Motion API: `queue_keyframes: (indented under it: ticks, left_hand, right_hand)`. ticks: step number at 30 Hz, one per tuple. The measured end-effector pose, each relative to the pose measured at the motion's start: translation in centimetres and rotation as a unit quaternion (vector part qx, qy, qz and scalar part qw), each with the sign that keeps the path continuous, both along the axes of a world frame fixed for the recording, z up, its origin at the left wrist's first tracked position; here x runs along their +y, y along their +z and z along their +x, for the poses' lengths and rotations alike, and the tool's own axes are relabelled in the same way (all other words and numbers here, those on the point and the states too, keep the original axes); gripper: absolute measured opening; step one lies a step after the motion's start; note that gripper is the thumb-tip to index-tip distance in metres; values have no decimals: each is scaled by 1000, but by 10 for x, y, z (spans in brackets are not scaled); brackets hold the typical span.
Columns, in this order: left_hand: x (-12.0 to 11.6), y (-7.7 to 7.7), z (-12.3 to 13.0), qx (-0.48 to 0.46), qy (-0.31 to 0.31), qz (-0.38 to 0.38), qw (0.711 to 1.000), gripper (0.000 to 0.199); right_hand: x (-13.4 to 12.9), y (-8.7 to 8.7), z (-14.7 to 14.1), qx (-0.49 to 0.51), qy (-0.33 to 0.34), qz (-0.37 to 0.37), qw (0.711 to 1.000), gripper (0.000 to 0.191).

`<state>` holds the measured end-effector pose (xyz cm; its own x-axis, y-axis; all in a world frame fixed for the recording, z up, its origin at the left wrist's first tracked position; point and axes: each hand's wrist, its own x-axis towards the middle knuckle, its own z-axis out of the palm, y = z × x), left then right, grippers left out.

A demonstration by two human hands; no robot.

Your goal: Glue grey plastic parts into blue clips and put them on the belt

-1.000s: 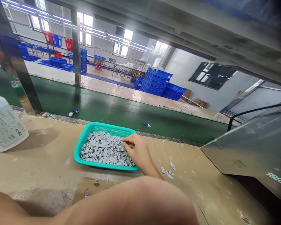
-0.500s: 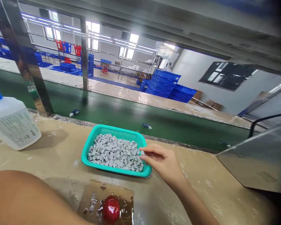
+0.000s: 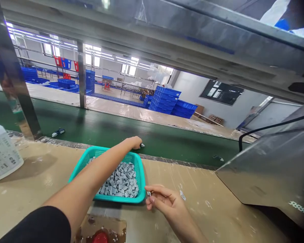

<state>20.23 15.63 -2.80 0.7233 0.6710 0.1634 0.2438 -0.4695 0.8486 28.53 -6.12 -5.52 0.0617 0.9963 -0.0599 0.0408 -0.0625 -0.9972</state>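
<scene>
- The right hand (image 3: 167,201), just beside the green basket (image 3: 121,199), has its grip pinching a small grey piece (image 3: 149,193).
- The left hand (image 3: 136,142) reaches past the basket to a small part (image 3: 142,145) on the conveyor belt (image 3: 177,152). I can't tell its grip.
- Moving tiny things likely calls for careful fingers.
- The left arm (image 3: 91,175) hides some basket; a red thing (image 3: 100,237) nearby is cut off.

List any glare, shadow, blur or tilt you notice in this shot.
Head view: windows blown out behind the workspace; pale reflections on the green belt, which slants down rightward; soft shadow beside the white jug; lower-right corner nearly black; metal housing hazy. Both hands readable, but the small piece in the right lacks fine detail.
</scene>
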Motion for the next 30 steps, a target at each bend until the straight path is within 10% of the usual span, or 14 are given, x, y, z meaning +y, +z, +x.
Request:
queue_keyframes:
  ticks: [4,10,15,20,30]
  left_hand:
    - [3,-8,-8,42,36,63,996,20]
    - [-7,24,-46,-6,49,66,997,20]
    - [-76,27,-134,-168,-27,-178,969,28]
    - [-138,10,-203,-222,12,-469,855,33]
    - [-150,-10,-202,-168,27,-425,889,35]
  right_hand:
    - [0,-1,1,2,-3,-14,1000,34]
    - [-2,2,-5,-29,-40,1,999,29]
    - [-13,11,-26,-163,70,74,981,14]
    - [-29,6,-61,-347,144,133,917,12]
    - [-36,-8,-87,-401,110,209,885,14]
